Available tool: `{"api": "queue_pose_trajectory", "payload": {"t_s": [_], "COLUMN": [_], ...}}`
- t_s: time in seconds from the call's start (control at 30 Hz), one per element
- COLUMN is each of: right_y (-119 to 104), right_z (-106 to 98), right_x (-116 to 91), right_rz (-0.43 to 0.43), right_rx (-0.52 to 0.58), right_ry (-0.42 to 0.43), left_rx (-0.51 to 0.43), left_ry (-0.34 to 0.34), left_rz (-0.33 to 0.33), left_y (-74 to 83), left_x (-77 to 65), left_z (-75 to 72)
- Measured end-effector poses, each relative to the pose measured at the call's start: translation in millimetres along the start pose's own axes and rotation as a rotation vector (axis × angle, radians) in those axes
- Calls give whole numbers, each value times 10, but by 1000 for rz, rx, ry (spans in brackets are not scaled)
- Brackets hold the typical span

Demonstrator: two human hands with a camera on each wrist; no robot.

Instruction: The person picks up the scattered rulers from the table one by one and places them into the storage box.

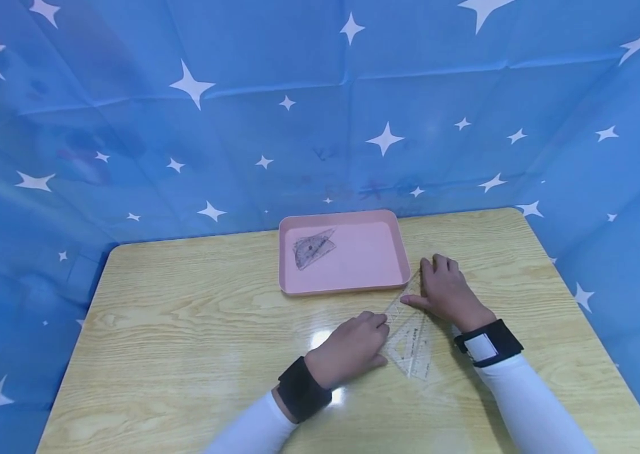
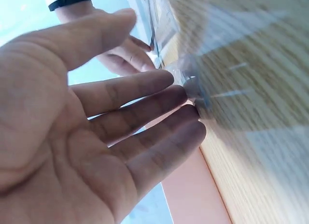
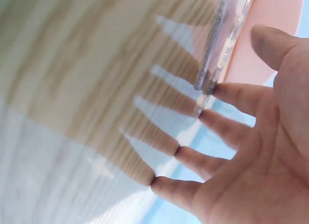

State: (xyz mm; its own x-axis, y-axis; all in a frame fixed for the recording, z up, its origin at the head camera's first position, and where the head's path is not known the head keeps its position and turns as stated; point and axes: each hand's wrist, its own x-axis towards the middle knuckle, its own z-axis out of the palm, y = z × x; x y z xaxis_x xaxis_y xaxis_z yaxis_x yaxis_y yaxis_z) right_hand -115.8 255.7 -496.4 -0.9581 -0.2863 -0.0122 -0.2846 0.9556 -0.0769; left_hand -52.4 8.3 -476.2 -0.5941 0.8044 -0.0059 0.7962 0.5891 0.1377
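Note:
Between the two hands lie clear plastic drawing tools: a ruler with cut-out shapes (image 1: 396, 310) running diagonally, and overlapping clear set squares (image 1: 409, 350) below it. My left hand (image 1: 350, 347) is beside the ruler's near end; in the left wrist view its fingers (image 2: 159, 156) are extended, with the tips touching clear plastic at the table surface. My right hand (image 1: 447, 293) is at the ruler's far end. In the right wrist view the spread fingers (image 3: 231, 101) touch the tabletop and the ruler's edge (image 3: 219, 50), while the thumb stands apart from it.
A pink tray (image 1: 365, 258) stands at the back of the wooden table (image 1: 183, 334), just beyond the hands. Inside its left part lie a clear protractor (image 1: 309, 248) and what looks like a set square, overlapping. A blue star-patterned cloth (image 1: 297, 145) hangs behind the table.

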Motion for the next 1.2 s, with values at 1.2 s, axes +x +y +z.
{"api": "queue_pose_trajectory", "payload": {"t_s": [1.2], "right_y": [123], "right_z": [-20], "right_x": [-147], "right_rz": [-205], "right_rx": [234], "right_ry": [36], "left_rx": [-38], "left_ry": [23], "left_rz": [-264], "left_y": [-101], "left_x": [-8], "left_z": [-37]}}
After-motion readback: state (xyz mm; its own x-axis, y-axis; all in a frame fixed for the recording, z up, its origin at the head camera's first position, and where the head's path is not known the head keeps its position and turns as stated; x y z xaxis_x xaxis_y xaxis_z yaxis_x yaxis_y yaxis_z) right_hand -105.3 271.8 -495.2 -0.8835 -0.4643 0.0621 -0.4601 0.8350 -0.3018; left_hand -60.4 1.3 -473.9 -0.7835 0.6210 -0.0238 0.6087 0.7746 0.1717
